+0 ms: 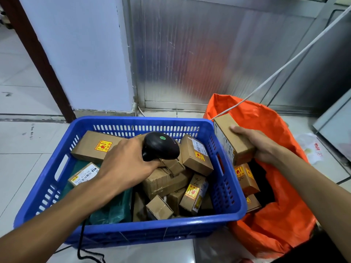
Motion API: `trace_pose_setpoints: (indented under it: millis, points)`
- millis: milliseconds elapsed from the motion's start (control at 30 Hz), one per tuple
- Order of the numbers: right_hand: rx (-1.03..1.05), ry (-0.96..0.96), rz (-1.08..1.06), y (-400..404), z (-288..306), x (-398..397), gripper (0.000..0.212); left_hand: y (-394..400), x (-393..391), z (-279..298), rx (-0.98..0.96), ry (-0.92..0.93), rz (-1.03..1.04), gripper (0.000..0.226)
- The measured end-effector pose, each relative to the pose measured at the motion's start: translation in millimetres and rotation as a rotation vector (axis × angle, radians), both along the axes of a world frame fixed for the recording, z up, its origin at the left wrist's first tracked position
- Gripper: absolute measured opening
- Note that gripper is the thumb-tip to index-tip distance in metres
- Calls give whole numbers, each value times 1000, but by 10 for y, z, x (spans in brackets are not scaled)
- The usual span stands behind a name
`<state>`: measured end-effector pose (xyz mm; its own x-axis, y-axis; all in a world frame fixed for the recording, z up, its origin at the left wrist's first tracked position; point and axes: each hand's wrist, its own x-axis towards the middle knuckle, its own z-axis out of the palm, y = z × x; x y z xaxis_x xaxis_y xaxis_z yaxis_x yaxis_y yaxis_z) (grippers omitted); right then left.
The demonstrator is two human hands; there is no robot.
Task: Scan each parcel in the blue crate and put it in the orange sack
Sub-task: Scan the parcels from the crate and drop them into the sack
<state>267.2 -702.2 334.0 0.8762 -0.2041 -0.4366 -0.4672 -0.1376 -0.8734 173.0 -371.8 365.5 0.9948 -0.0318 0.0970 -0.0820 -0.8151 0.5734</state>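
Left hand (125, 166), in the middle of the frame, has its fingers wrapped tight round the handle of a black plastic barcode scanner (161, 147) with a small green dot on top. It holds the scanner over the big blue plastic crate (133, 227), which fills the lower left and middle of the frame. A thin black cord (80, 242) hangs down past the near wall of the crate at the lower left.

Lots of parcels are still in the crate, so I think the job is not close to finished. At its upper left lies a long flat brown cardboard box with a yellow and red sticker (93, 146). Below that is a small box with a white label (83, 176), sitting on a green plastic mailing bag (112, 209). More small brown boxes are piled to the right, some tipped on their sides, several with yellow stickers.

Right hand (260, 147), at the middle right, grips a small brown cardboard parcel (232, 138) with fingers on top and thumb below. The parcel is held just over the open mouth of the crinkly orange plastic sack (275, 221), beside the crate's right wall. It looks ready to drop in. A few brown boxes already lie inside the sack, one with yellow stickers (245, 177). I cannot tell whether the held parcel is scanned yet.
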Motion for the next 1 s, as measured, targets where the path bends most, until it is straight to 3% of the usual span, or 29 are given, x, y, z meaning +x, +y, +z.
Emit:
trace_pose_setpoints:
  millis: [300,533,800,1000]
  points:
    - [-144,44,-201,-443,-286,-38,34,-1,38,-48,79,-10,3,39]
    - [-470,159,-282,-850,-799,-78,73,-23,64,-89,87,-4,-12,37]
    - [-722,275,-183,-1036,-1223,-161,66,-11,110,-153,108,0,-16,33]
    - [-800,334,-221,-1135,-1468,-196,69,-4,133,-189,93,4,-21,37]
